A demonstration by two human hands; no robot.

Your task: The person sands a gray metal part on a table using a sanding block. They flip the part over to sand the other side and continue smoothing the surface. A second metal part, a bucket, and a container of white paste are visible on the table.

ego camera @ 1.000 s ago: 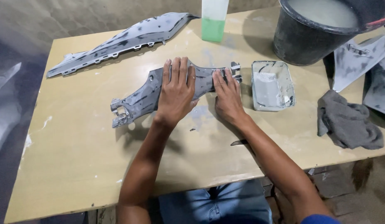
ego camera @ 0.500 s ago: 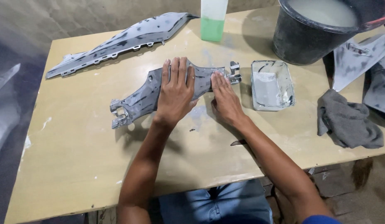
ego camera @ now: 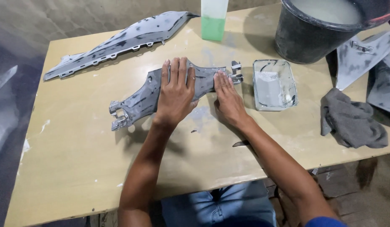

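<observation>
A grey, scuffed plastic fairing panel lies across the middle of the tan table, with clip tabs at both ends. My left hand lies flat on the panel's middle, fingers together, pressing it down. My right hand rests beside it on the panel's right part, fingertips flat on the surface just short of the right-hand tabs. Whatever may lie under those fingers is hidden.
A longer grey panel lies at the back left. A bottle with green liquid and a black bucket of cloudy liquid stand at the back. A clear rectangular tray, a grey cloth and more panels sit at right.
My right hand has slid left along the panel, away from the right-hand tabs. My left hand has stayed flat in the same place on the panel.
</observation>
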